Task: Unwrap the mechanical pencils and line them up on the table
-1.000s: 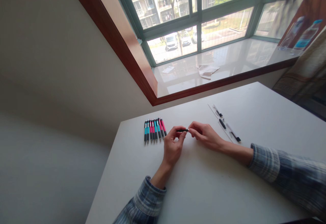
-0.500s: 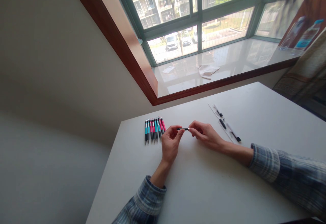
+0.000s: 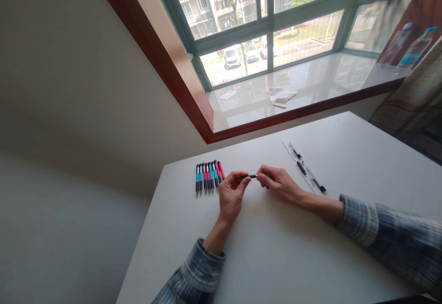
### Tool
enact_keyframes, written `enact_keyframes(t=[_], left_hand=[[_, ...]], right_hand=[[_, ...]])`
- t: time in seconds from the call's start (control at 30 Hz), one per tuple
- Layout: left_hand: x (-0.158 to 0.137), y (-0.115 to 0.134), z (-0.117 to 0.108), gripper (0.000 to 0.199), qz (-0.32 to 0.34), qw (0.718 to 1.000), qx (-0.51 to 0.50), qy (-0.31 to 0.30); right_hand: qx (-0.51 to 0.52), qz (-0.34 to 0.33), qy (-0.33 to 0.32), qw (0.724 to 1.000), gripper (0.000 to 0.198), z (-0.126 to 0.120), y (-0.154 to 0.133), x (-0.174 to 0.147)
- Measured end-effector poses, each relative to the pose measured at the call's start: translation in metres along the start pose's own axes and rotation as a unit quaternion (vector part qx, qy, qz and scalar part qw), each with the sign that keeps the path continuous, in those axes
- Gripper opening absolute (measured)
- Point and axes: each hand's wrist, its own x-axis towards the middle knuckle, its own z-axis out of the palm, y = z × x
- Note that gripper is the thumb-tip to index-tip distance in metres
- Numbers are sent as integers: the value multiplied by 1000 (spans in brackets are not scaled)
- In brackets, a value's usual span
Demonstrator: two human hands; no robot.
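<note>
A short black pen part (image 3: 252, 176) bridges the gap between my two hands just above the table. My left hand (image 3: 232, 195) pinches its left end between thumb and fingers. At the other end, the fingertips of my right hand (image 3: 276, 182) close around the light-coloured tip. My fingers hide much of the piece. Beside my left hand lies a row of several assembled pens (image 3: 207, 177) in blue and pink with black grips, side by side. Right of my right hand, loose pen parts are spread out: a black grip (image 3: 301, 168), thin white refills (image 3: 305, 178) and clear barrels with black ends (image 3: 316, 179).
The white table (image 3: 276, 258) meets the wall below a red-brown window ledge (image 3: 262, 120). A cloth (image 3: 281, 96) and a piece of paper (image 3: 228, 94) lie on the sill. Plastic bottles (image 3: 416, 50) stand at its right, near a curtain (image 3: 397, 96).
My right hand has shifted very slightly to the right. Both hands keep hold of the black pen part; the pens and loose parts on the table stay put.
</note>
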Motion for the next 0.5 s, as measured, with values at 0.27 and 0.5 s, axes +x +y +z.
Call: enact_keyframes(t=[0.27,0.5], left_hand=[[1,-1,-2,24,-5,1000,-20,-4],[3,-5,-4,28,-28,997,-75,-4]], right_hand=[[15,3,-9,1000,32,2,-2,0],[13,15,-22,1000,33,7,-6,0]])
